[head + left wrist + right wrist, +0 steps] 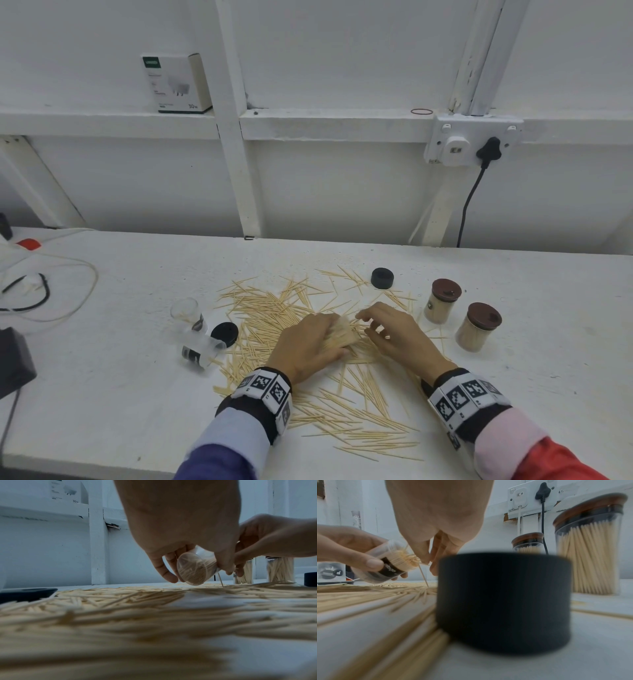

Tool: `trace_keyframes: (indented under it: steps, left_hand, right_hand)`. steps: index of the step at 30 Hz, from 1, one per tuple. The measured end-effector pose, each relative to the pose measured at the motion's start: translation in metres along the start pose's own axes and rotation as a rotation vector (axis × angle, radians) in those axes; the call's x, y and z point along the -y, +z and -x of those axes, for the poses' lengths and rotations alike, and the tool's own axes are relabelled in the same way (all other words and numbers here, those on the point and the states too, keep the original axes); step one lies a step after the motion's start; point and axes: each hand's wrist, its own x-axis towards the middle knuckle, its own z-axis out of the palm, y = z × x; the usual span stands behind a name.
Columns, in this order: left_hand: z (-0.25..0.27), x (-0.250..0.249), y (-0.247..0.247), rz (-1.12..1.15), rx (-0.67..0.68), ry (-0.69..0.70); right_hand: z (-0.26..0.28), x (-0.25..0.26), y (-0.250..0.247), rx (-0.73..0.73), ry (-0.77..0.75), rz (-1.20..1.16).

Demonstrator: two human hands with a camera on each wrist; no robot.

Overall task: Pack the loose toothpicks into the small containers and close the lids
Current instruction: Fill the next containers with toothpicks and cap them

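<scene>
Your left hand grips a clear container tipped on its side, packed with toothpicks, its open mouth toward your right hand. Your right fingers curl at that mouth and pinch a single toothpick slanting down to the pile. The container's black label carries writing too blurred to read. Loose toothpicks lie scattered beneath and around both hands on the white table. Two filled jars with brown lids stand just right of them. The white box on the ledge reads "30w".
</scene>
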Motion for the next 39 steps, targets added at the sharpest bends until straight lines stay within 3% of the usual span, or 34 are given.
trace_keyframes:
  steps: [10, 16, 25, 39]
  left_hand:
    - [0.001, -0.001, 0.0, 0.039, 0.067, 0.031]
    - [0.001, -0.003, -0.002, 0.051, 0.052, 0.0]
    - [0.002, -0.006, -0.006, 0.054, 0.043, 0.0]
    - [0.001, -0.004, -0.001, 0.078, 0.121, 0.05]
  right_hand:
    - [-0.003, 0.0, 0.001, 0.022, -0.117, -0.007]
    - [0.0, 0.003, -0.001, -0.063, -0.044, -0.081]
    - [0.0, -0.005, 0.002, 0.014, 0.063, -0.004]
    - [-0.001, 0.0, -0.001, -0.093, -0.052, 0.053]
